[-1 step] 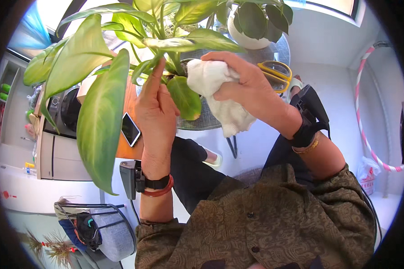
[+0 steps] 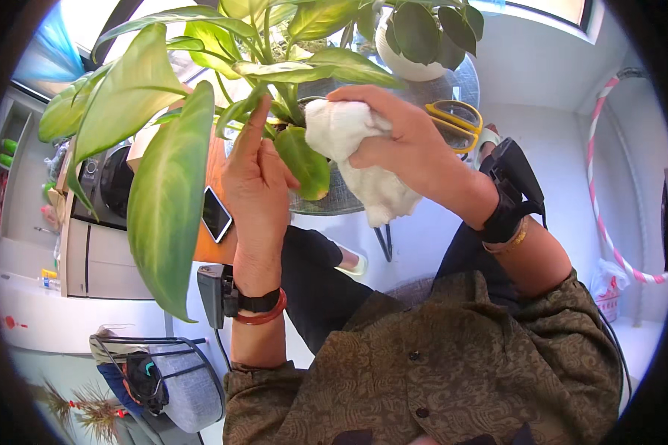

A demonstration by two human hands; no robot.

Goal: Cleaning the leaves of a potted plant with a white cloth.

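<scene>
Right hand (image 2: pixel 423 148) and white cloth (image 2: pixel 341 127) sit slightly farther left than before. Your right fingers clutch the cloth; the low leaf (image 2: pixel 306 161) hangs between them and your left hand (image 2: pixel 256 187), whose grip you cannot tell. Best, probably: support the leaf beneath, keep cloth bunched, press lightly.

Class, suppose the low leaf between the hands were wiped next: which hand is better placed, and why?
Probably the right hand: it grips the white cloth close beside that leaf, while the left hand shows no cloth.
</scene>
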